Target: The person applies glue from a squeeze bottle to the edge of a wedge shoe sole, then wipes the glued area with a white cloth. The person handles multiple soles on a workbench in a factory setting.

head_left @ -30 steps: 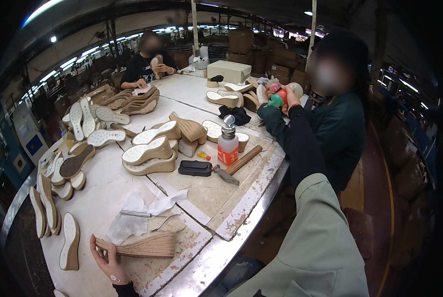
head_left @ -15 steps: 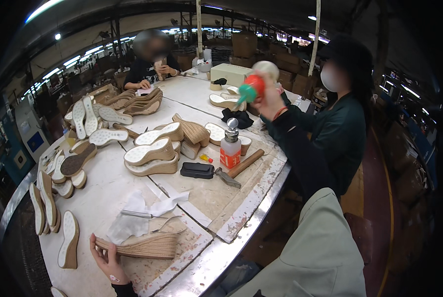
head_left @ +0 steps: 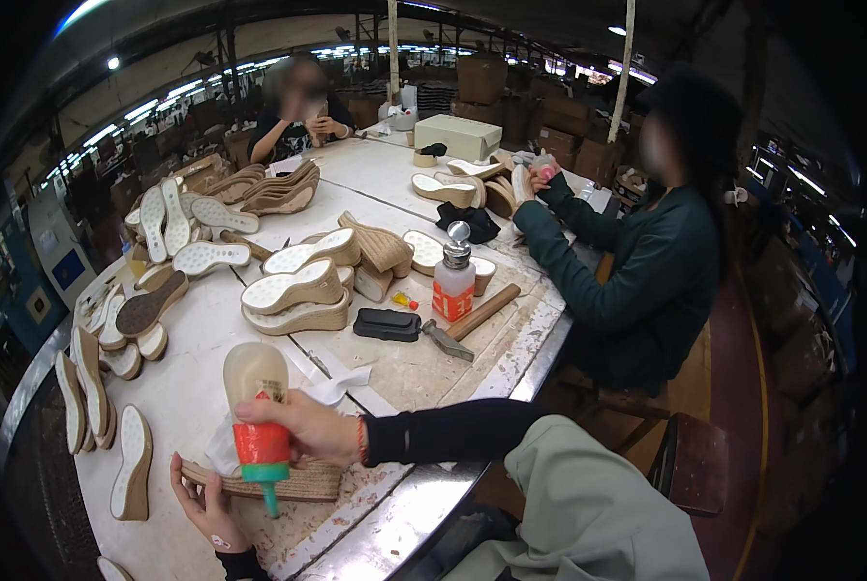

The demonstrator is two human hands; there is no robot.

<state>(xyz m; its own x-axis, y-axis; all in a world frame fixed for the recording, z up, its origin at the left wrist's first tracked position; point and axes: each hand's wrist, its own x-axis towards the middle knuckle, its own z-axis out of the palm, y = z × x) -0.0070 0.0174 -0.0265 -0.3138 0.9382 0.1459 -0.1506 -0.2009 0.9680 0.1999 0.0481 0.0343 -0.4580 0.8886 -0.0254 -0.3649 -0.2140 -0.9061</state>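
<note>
My left hand point(head_left: 204, 508) is closed around the left end of a wedge shoe sole point(head_left: 308, 481) with a ribbed, rope-like side, near the table's front edge. My right hand point(head_left: 312, 426) grips a glue bottle point(head_left: 259, 443), cloudy above, with a red band and a green cap. The bottle is upside down, its green nozzle pointing down in front of the sole; I cannot tell whether it touches. Behind the bottle, a white cloth point(head_left: 222, 450) is partly hidden. A white strip point(head_left: 339, 385) lies beside it.
Stacked wedge soles point(head_left: 298, 295) stand mid-table, beside a black case point(head_left: 386, 325), a hammer point(head_left: 448, 342) and a pump bottle point(head_left: 454, 281). More soles point(head_left: 133, 465) line the left edge. One co-worker point(head_left: 637, 242) sits at the right, another point(head_left: 298, 111) at the far side.
My right hand has swung the glue bottle from the upper right down to the sole at the lower left. My left hand keeps its hold on the sole.
</note>
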